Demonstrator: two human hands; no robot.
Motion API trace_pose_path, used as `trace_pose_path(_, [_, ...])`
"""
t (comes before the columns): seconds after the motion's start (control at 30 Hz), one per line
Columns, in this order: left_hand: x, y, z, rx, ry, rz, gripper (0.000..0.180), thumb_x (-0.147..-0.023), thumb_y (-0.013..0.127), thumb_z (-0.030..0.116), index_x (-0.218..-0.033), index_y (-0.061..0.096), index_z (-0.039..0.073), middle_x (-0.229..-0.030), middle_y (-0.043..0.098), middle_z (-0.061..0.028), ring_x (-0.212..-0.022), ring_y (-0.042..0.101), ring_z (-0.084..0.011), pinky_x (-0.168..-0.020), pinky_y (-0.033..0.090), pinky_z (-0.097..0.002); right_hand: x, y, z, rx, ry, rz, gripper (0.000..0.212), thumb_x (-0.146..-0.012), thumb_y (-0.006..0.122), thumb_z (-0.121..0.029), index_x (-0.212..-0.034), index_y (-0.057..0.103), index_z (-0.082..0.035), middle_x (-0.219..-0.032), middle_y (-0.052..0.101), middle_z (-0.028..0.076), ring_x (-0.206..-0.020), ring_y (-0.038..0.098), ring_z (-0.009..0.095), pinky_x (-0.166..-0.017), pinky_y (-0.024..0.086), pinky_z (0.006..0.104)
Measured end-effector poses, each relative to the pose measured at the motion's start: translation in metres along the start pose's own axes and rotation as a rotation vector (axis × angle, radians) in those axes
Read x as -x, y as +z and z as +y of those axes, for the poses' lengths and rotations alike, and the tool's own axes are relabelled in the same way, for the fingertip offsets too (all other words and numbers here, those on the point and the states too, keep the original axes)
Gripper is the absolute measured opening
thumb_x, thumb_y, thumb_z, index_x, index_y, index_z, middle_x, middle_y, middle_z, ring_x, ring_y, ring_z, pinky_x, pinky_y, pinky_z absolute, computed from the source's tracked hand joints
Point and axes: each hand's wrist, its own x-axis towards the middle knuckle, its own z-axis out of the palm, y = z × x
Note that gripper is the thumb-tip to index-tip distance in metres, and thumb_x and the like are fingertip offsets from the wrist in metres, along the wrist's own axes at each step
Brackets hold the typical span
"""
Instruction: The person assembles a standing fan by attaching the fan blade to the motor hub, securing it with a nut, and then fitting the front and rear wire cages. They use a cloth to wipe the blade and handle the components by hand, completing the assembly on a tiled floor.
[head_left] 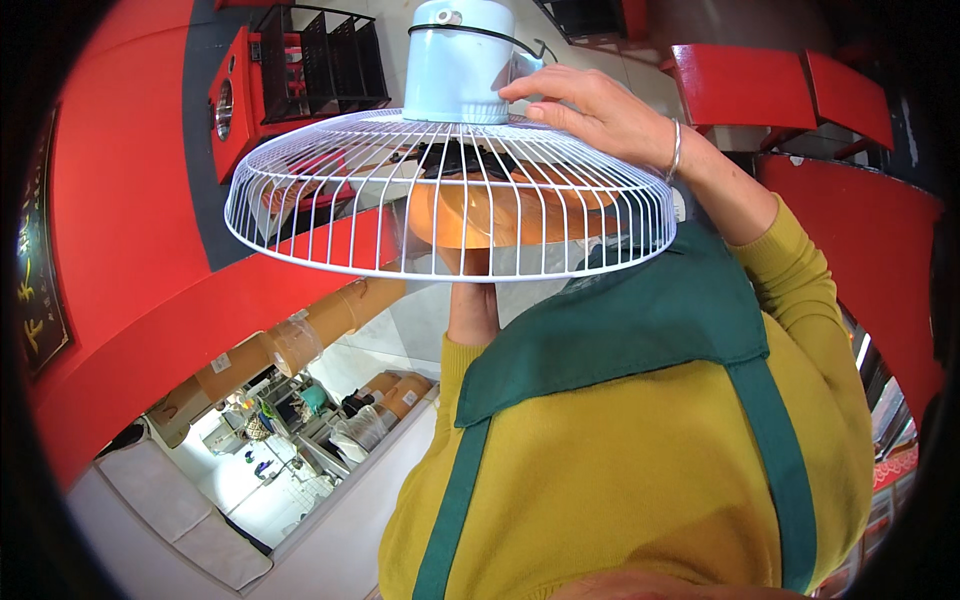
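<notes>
An electric fan with a light blue motor housing (455,70) is in front of me at the top. A white wire cage (350,235) with orange blades (470,212) inside joins the housing. My right hand (600,112), with a silver bangle at the wrist, reaches over the cage's back. Its fingers are stretched out and their tips touch the side of the housing near the cage. My left hand (472,262) comes up beneath the blades. Only its wrist end shows between the cage wires; the orange blades cover its fingers, so its grip is hidden.
A black wire rack (330,65) stands by a red cabinet at the upper left. Red benches (745,85) are at the upper right. Lower left, beyond a red wall edge, are cardboard boxes (325,315), grey cushions (165,500) and a cluttered, brightly lit area. A dark cord wraps the housing.
</notes>
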Motion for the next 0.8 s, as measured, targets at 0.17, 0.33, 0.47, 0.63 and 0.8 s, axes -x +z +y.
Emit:
trace_pose_path(0.17, [-0.002, 0.001, -0.005, 0.000, 0.051, -0.025, 0.021, -0.101, 0.055, 0.021, -0.107, 0.061, 0.002, -0.100, 0.066, -0.0075, -0.090, 0.067, -0.0166, -0.078, 0.057, -0.0290, -0.012, 0.004, -0.006, 0.366, -0.098, 0.186, 0.039, -0.095, 0.067, -0.025, -0.130, 0.061, -0.010, -0.119, 0.061, 0.014, -0.113, 0.059, 0.032, -0.096, 0.049, 0.0392])
trace_pose_path(0.33, [-0.003, 0.009, -0.009, 0.016, 0.011, 0.214, 0.024, -0.101, 0.053, 0.022, -0.106, 0.061, 0.000, -0.098, 0.066, -0.0072, -0.090, 0.066, -0.0155, -0.079, 0.055, -0.0294, -0.053, 0.010, -0.002, 0.548, -0.206, 0.363, 0.047, -0.091, 0.070, -0.026, -0.132, 0.058, -0.007, -0.131, 0.056, 0.019, -0.122, 0.053, 0.035, -0.103, 0.046, 0.0417])
trace_pose_path(0.47, [-0.008, 0.014, -0.011, -0.124, 0.174, 0.168, 0.032, -0.104, 0.044, 0.022, -0.107, 0.062, -0.004, -0.101, 0.067, -0.0073, -0.096, 0.062, -0.0143, -0.089, 0.049, -0.0298, -0.075, 0.009, 0.012, 0.505, -0.183, 0.264, 0.059, -0.088, 0.070, -0.021, -0.138, 0.048, 0.002, -0.137, 0.047, 0.024, -0.127, 0.044, 0.041, -0.111, 0.038, 0.0469])
trace_pose_path(0.63, [-0.014, 0.013, -0.017, -0.112, 0.225, 0.196, 0.032, -0.104, 0.041, 0.016, -0.109, 0.061, -0.008, -0.106, 0.066, -0.0103, -0.100, 0.062, -0.0156, -0.091, 0.049, -0.0307, -0.077, 0.008, 0.020, 0.457, -0.184, 0.229, 0.059, -0.086, 0.071, -0.018, -0.137, 0.050, 0.002, -0.134, 0.050, 0.024, -0.125, 0.047, 0.041, -0.109, 0.039, 0.0456])
trace_pose_path(0.8, [-0.016, 0.014, -0.024, 0.036, 0.251, 0.185, 0.030, -0.103, 0.041, 0.014, -0.107, 0.060, -0.010, -0.111, 0.064, -0.0125, -0.102, 0.061, -0.0178, -0.097, 0.047, -0.0329, -0.076, 0.008, 0.028, 0.518, -0.176, 0.253, 0.059, -0.087, 0.072, -0.018, -0.139, 0.051, -0.002, -0.134, 0.051, 0.022, -0.125, 0.048, 0.039, -0.107, 0.042, 0.0435])
